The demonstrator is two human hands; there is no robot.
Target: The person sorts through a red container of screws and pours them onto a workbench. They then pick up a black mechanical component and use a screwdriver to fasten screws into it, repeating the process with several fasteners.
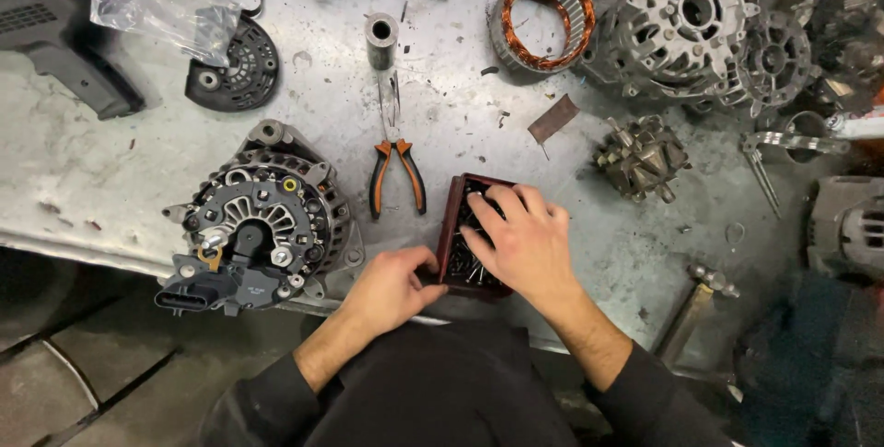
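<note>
A small dark-red rectangular box, filled with loose metal screws, is set at the near edge of the scratched grey metal desk. Its left side is gripped by the left hand, fingers curled and pressed against the wall. The right hand is laid over the box, fingers spread and dipped among the screws. Just left, a ribbed cast alternator with a black plastic cover is seen; orange-handled pliers lie beyond the box. A copper-wound stator ring rests farther back.
</note>
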